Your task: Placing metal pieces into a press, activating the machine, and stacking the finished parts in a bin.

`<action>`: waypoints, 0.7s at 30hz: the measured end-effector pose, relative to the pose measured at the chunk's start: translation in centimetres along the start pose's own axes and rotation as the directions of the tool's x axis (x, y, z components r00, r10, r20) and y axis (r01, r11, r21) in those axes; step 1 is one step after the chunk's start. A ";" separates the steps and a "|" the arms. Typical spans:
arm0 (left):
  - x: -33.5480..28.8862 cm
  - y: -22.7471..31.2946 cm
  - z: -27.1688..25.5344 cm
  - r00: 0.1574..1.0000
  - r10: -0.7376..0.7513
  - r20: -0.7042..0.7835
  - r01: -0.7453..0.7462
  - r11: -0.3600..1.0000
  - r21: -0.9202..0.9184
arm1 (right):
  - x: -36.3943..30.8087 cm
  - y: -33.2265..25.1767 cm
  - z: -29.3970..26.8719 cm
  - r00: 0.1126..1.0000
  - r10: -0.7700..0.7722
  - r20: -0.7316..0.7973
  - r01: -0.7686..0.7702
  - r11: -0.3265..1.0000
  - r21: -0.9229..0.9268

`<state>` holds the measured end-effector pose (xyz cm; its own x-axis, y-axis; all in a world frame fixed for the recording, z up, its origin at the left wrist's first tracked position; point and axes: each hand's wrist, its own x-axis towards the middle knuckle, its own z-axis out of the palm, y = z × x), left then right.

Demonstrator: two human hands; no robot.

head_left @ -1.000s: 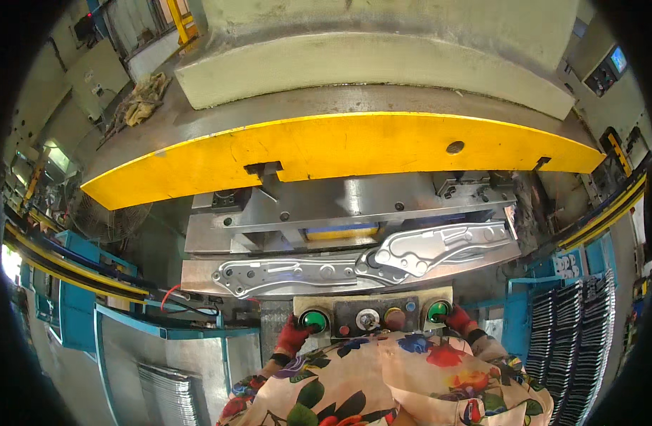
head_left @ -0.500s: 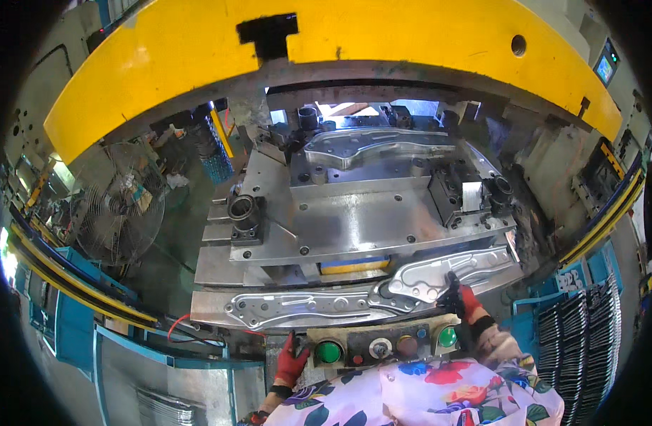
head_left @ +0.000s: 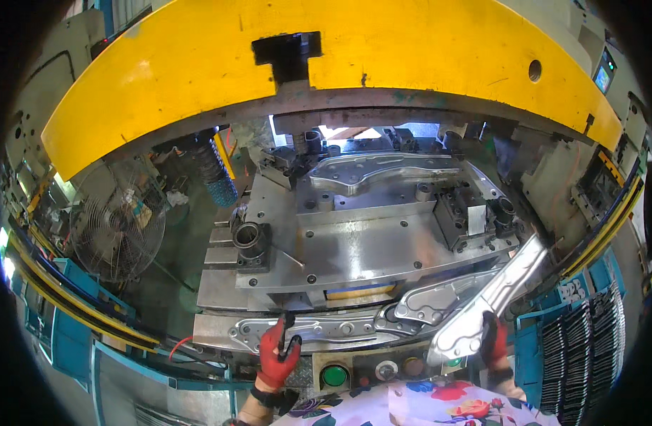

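My right hand [head_left: 493, 344], in a red glove with black fingertips, grips the near end of a stamped metal bracket [head_left: 488, 304]. The bracket is raised and slants toward the far right. My left hand [head_left: 278, 357], gloved alike, has thumb and forefinger apart at the left part of a second long bracket [head_left: 326, 328]; whether it touches is unclear. That bracket lies along the front ledge. A third bracket [head_left: 431, 302] overlaps its right end and is partly hidden behind the raised one. Another bracket [head_left: 383, 169] sits on the press die [head_left: 354, 245].
A yellow press ram [head_left: 425, 53] spans above the die. A control box with a green button [head_left: 334, 375] stands close before me. Guide posts [head_left: 249, 238] rise from the die. Stacked brackets [head_left: 581, 355] fill a rack at right; a fan [head_left: 119, 227] stands left.
My right hand has lifted a bracket off the right of the front ledge and tilted it. My left hand has moved from beside the control box up to the left bracket. The view has shifted slightly.
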<state>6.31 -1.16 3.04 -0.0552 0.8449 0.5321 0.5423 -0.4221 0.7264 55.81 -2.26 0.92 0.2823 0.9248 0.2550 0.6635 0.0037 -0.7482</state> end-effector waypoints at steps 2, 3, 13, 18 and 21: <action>2.9 1.0 -0.3 0.996 0.086 0.015 -0.086 0.996 0.039 | -1.9 -1.7 -1.3 0.995 0.020 -0.094 -0.015 0.998 0.060; 4.6 1.6 -0.1 0.990 0.135 0.028 -0.137 0.989 0.052 | -2.3 -2.8 -1.7 0.987 0.077 -0.138 -0.044 0.973 0.229; 25.4 0.8 5.4 0.982 0.170 0.086 -0.148 0.965 -0.216 | 8.7 -15.8 4.3 0.759 -0.072 0.647 -0.084 0.975 0.208; 30.6 2.0 6.5 0.976 0.196 0.101 -0.216 0.940 0.264 | 14.8 -18.8 6.1 0.581 -0.221 0.783 0.178 0.974 0.143; 33.0 1.0 7.5 0.964 0.225 0.142 -0.264 0.878 0.399 | 15.0 -19.4 7.8 0.610 -0.368 0.702 0.342 0.921 0.185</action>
<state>11.32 28.76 18.09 0.1882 0.7662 0.6144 0.8251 -0.4627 0.3243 41.76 14.47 14.45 -0.5582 0.8297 0.0009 0.5794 0.3906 -0.7153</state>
